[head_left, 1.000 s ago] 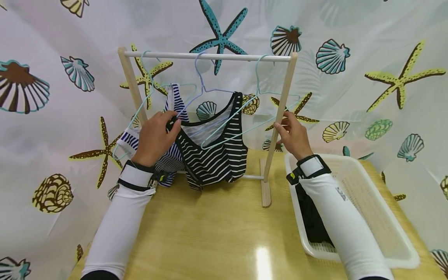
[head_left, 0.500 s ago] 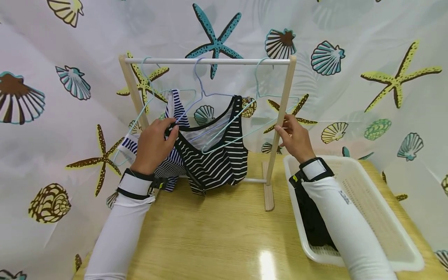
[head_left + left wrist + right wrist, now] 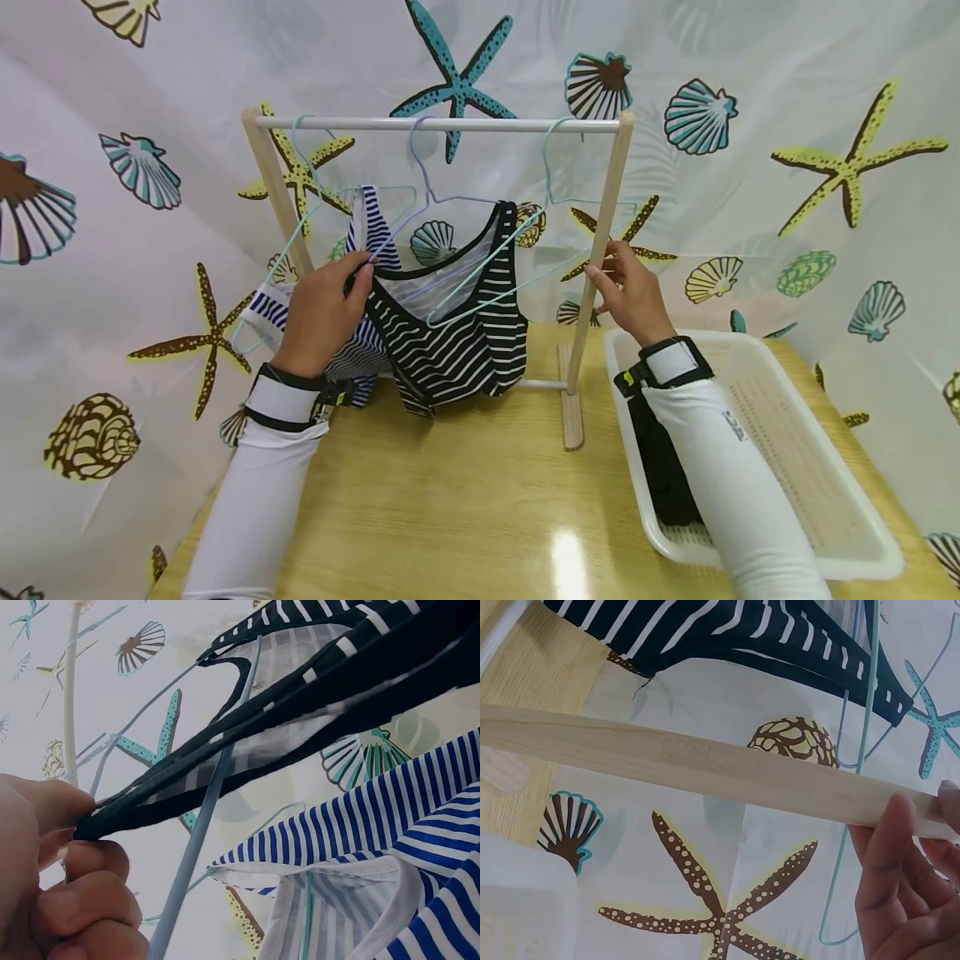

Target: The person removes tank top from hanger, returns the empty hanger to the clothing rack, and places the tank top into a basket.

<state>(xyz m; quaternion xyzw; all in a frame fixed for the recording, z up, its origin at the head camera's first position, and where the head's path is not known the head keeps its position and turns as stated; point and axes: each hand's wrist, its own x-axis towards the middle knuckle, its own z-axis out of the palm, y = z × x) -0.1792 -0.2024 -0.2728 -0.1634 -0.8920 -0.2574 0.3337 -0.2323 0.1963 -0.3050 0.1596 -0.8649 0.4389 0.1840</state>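
Note:
My left hand (image 3: 318, 312) pinches a shoulder strap of a black-and-white striped cropped tank top (image 3: 450, 350) between thumb and fingers. In the left wrist view the pinched strap (image 3: 112, 817) is stretched out to the fingertips, and the hanger's blue wire (image 3: 202, 825) runs through the top. The other strap lies over the right arm of the lilac hanger (image 3: 431, 197), which hangs mid-bar. My right hand (image 3: 632, 292) holds the rack's right wooden post (image 3: 609, 192), thumb on the near side. In the right wrist view fingers wrap the post (image 3: 705, 765).
A blue-and-white striped garment (image 3: 356, 358) hangs on a mint hanger (image 3: 300, 225) at the left. Another mint hanger (image 3: 548, 179) hangs bare from the rack bar (image 3: 487, 125), overlapping the top. On the right stands a white basket (image 3: 738, 342) with black cloth (image 3: 663, 467).
My left hand has drawn the pinched strap slightly outward to the left. The right hand keeps its hold on the post, and the head view has shifted a little.

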